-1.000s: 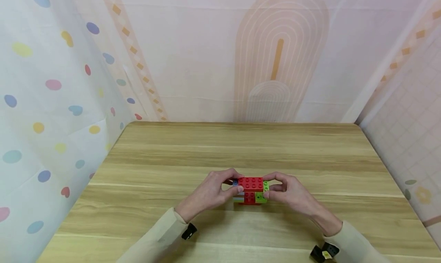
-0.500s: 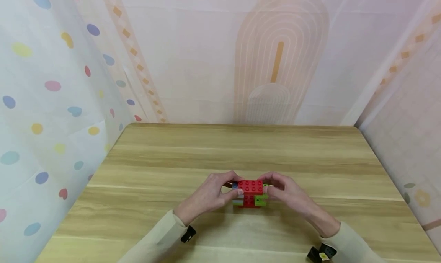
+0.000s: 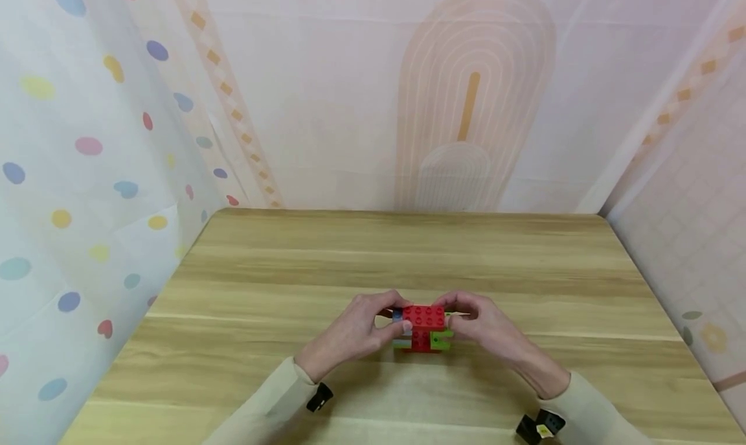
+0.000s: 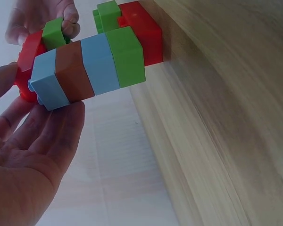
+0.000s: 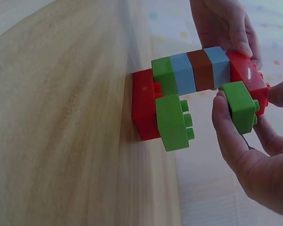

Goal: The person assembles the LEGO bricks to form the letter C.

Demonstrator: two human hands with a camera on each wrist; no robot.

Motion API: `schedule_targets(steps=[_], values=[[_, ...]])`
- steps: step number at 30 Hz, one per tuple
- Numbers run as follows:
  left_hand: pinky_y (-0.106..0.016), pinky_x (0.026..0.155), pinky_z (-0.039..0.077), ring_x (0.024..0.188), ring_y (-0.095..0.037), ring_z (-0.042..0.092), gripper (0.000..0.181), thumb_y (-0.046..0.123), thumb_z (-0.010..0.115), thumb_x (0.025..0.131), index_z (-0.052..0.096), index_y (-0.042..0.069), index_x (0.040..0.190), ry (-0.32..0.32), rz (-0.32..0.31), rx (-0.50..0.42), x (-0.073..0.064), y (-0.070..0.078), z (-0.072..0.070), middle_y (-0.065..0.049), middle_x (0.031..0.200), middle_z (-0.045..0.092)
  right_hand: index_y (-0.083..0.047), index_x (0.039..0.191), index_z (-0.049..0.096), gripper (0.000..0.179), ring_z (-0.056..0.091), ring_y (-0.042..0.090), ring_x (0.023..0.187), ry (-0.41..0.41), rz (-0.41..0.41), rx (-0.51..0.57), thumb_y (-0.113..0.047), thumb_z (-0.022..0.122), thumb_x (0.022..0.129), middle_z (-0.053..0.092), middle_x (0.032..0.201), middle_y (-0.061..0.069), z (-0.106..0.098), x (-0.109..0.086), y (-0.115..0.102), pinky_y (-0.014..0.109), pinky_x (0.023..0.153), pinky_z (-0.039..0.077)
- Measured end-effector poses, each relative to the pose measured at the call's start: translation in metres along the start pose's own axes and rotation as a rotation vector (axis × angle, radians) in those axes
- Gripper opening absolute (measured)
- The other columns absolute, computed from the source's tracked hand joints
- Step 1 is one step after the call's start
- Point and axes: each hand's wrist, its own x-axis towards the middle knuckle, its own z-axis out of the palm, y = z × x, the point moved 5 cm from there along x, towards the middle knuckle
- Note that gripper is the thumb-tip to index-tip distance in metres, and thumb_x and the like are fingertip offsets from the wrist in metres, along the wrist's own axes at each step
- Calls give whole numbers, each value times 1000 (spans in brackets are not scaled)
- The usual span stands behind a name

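A red brick [image 3: 424, 317] lies across the top of a column of two light blue bricks, a brown brick [image 4: 74, 71] and a green one. The column rises from one end of a red base brick [image 5: 145, 104]. Thumb and fingers of my left hand [image 3: 364, 325] pinch the top red brick where it meets the upper light blue brick [image 4: 48, 80]. At its other end my right hand [image 3: 486, 325] pinches a small green brick [image 5: 239, 106] against its underside, thumb at the red brick's studded face. Below, a separate green brick [image 5: 172, 122] sits on the base.
The wooden table [image 3: 262, 263] spreads out on all sides of the bricks. A pale patterned curtain [image 3: 326, 108] hangs behind it, with a dotted one [image 3: 87, 192] at the left. Dark wrist cameras [image 3: 318, 398] hang below both sleeves.
My right hand has shifted slightly left and inward, and its green brick has gone from beside the top red brick to mostly under it. The left hand has kept its hold.
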Motion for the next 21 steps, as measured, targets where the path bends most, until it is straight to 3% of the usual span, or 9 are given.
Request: schedule_targets(steps=[9,14,21], values=[[-28,89,53,99,-10,66,24,24,68,96,66,12,116,9,14,-5,0,-5,0,4,107,71,2,130,54,34,64,29,102,-23,-25,-70,-9,53,98,57,128,18,0,-1,-3,40,81,58],[-28,90,53,101,-9,65,28,29,68,96,67,12,119,14,5,-42,-3,-6,1,5,109,71,-4,130,56,33,64,27,104,5,-94,-197,-13,57,99,58,130,14,-2,-6,-6,36,85,56],[-30,90,53,103,-8,65,36,33,70,94,66,13,123,39,16,-52,-5,-6,1,7,112,71,-16,134,56,46,58,20,118,39,-235,-369,-25,73,92,61,132,6,-2,-10,-11,48,98,49]])
